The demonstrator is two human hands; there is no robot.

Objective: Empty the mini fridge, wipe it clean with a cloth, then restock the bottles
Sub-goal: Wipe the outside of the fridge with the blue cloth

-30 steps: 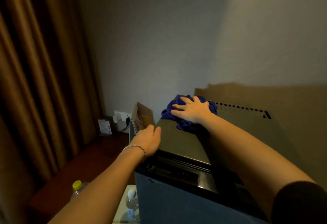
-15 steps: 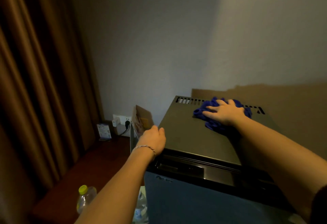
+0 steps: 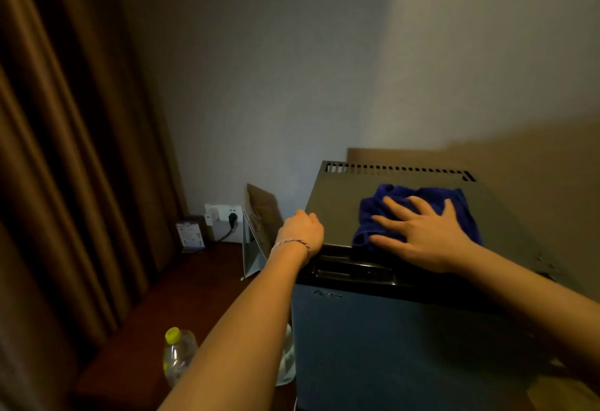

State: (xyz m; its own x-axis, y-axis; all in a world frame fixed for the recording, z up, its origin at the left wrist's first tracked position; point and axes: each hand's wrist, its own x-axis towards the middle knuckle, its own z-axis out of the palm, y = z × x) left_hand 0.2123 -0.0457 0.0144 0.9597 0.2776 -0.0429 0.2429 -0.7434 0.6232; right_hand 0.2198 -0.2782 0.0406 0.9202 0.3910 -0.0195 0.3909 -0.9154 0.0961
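Observation:
The dark mini fridge [image 3: 337,203] stands in front of me with its blue-grey door closed and a slotted vent along the back of its top. A crumpled blue cloth [image 3: 454,203] lies on the top panel, toward the front. My right hand [image 3: 422,235] lies flat on the cloth with fingers spread, pressing it down. My left hand [image 3: 302,232] rests with curled fingers on the fridge's top left front corner. A clear bottle with a yellow cap [image 3: 178,352] stands on the brown surface at lower left. A second clear bottle [image 3: 287,358] shows partly behind my left forearm.
Heavy brown curtains [image 3: 65,167] hang along the left. A wall socket with a black plug [image 3: 227,216] sits low on the wall, with a small printed card [image 3: 190,235] beside it. A folded tent card [image 3: 259,232] stands just left of the fridge.
My right hand has slid the blue cloth from the back of the fridge top toward the front. The left hand has stayed on the front left corner.

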